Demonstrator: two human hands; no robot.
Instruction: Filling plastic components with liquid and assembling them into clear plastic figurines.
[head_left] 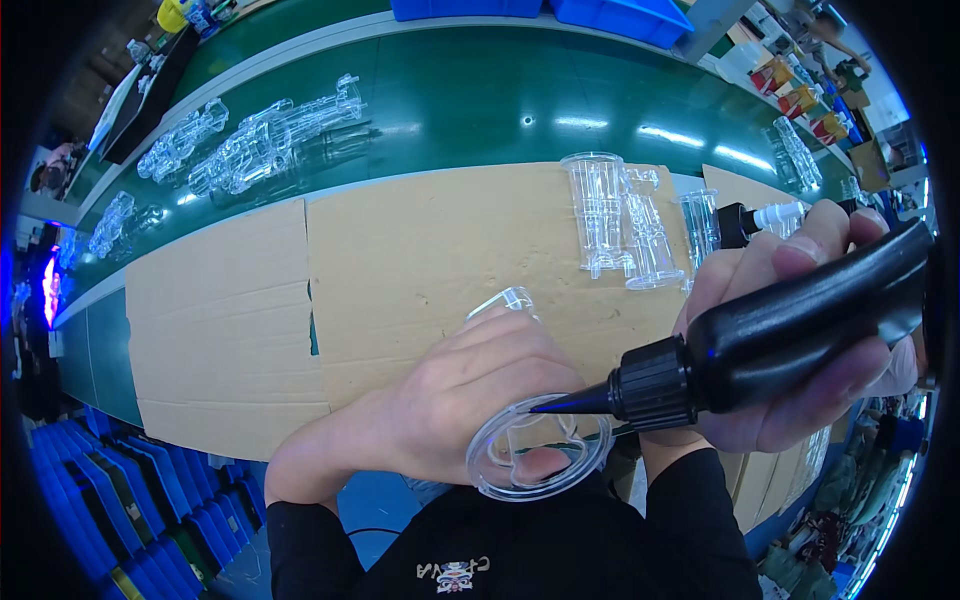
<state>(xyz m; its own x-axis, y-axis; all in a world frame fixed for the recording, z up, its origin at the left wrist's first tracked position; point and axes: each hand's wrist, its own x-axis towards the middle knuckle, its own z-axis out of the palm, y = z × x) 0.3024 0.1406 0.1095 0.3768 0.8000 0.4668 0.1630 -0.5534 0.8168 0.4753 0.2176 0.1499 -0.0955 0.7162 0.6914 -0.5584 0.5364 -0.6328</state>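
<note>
My left hand (480, 385) is closed around a clear plastic part whose round flanged ring (538, 492) faces me. The part's far end (515, 297) shows beyond my knuckles; its middle is hidden by the hand. My right hand (735, 275) grips a black squeeze bottle (790, 335), tilted with its ribbed cap and pointed nozzle (580, 402) toward the left. The nozzle tip is at the ring's upper rim; whether it touches I cannot tell. Both hands are above the cardboard.
Cardboard sheets (220, 330) cover the green bench (460, 100). Clear plastic parts (598, 215) stand past the bottle, near a black-and-white nozzle-like item (770, 218). More clear parts (265, 145) lie at the back left. Blue bins (620, 18) are behind; blue racks (150, 500) stand lower left.
</note>
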